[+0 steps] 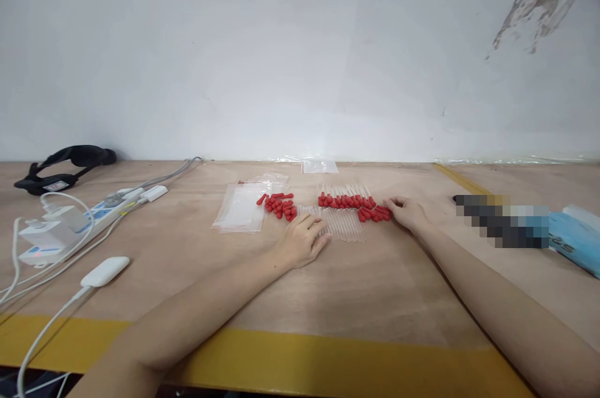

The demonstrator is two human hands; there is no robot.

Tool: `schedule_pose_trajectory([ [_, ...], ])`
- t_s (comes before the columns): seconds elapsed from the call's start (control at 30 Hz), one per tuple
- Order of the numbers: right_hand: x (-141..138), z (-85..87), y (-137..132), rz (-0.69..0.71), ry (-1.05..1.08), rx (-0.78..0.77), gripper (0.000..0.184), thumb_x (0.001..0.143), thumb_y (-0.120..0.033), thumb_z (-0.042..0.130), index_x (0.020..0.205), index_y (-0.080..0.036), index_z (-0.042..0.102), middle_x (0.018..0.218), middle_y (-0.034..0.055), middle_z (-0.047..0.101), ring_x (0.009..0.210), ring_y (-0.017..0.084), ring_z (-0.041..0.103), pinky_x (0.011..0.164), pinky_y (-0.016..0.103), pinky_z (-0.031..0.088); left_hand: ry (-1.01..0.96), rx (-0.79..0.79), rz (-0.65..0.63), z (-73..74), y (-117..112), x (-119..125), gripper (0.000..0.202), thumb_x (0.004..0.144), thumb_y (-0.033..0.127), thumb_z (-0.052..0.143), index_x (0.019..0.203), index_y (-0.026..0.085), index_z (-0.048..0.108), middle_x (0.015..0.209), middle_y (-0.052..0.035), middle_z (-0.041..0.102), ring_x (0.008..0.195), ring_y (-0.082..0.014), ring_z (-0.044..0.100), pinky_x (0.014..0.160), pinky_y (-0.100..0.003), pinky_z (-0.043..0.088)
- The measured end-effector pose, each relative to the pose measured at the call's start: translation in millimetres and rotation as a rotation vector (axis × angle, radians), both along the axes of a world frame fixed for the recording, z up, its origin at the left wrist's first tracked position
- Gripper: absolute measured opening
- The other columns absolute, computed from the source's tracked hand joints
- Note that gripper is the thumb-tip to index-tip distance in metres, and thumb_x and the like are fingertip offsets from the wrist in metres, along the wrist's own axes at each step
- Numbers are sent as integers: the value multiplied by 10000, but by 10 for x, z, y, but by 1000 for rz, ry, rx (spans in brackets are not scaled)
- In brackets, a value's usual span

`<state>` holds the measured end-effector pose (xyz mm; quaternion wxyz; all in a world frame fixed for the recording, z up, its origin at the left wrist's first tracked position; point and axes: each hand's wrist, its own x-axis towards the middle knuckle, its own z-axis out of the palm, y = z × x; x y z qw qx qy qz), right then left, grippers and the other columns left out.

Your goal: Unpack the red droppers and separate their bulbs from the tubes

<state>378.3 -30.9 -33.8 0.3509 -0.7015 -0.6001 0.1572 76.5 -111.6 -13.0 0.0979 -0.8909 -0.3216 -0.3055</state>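
Observation:
My left hand (304, 238) lies with fingers stretched over the left ends of several thin clear tubes (344, 226), thumb apart. Just behind its fingertips is a loose pile of red rubber bulbs (280, 205). In a row beyond the tubes lie clear droppers (347, 190) with red bulbs toward me. More red-bulbed droppers (374, 214) lie at a slant at the right end. My right hand (407, 212) is beside these, its thumb and fingertips closed at the bulb end of one dropper; the exact contact is small and partly hidden.
Clear plastic bags (241, 204) lie stacked left of the red pile. Farther left are a power strip (100, 213) with plugs and cables, a white charger (105, 271) and a black strap (65, 167). A blue packet (574, 242) sits at right, by a blurred-out item. A wall stands behind.

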Motion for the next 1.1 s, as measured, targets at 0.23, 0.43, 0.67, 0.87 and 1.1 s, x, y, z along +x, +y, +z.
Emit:
schedule_pose_trajectory([
  [0.23, -65, 166, 247, -73, -71, -168, 276, 652, -427, 566, 706, -172, 657, 663, 46, 649, 617, 172, 582, 520, 242, 383, -98, -33, 80, -2, -55, -153, 237, 836, 275, 447, 1007, 154, 558, 942, -78, 565, 885, -197, 473, 825, -362, 398],
  [0.43, -229, 240, 479, -124, -120, -307, 272, 542, -416, 646, 520, -148, 609, 511, 71, 574, 554, 205, 568, 462, 268, 375, -129, -38, 99, -17, -46, -162, 226, 809, 272, 478, 992, 172, 564, 948, -74, 552, 894, -205, 466, 813, -372, 399],
  [0.67, -257, 265, 569, -182, -95, -326, 167, 500, -281, 653, 434, -163, 554, 430, 46, 527, 487, 204, 549, 430, 286, 382, -117, -46, 81, -26, -40, -171, 226, 808, 262, 480, 999, 173, 563, 954, -77, 549, 893, -202, 468, 815, -372, 394],
  [0.87, -312, 475, 395, -116, -33, -80, 202, 679, -319, 533, 598, -150, 610, 541, 57, 589, 539, 168, 559, 481, 265, 400, -121, -37, 72, -23, -43, -179, 247, 810, 268, 479, 1025, 167, 549, 969, -78, 546, 905, -202, 465, 830, -370, 395],
  [1.1, -738, 459, -433, 422, -256, 484, 276, 766, -338, 524, 981, -181, 596, 780, 48, 631, 751, 171, 535, 697, 299, 390, -96, 138, 82, 29, -72, -173, 364, 821, 241, 465, 1177, 166, 468, 1163, -114, 493, 1096, -240, 417, 899, -407, 361],
])
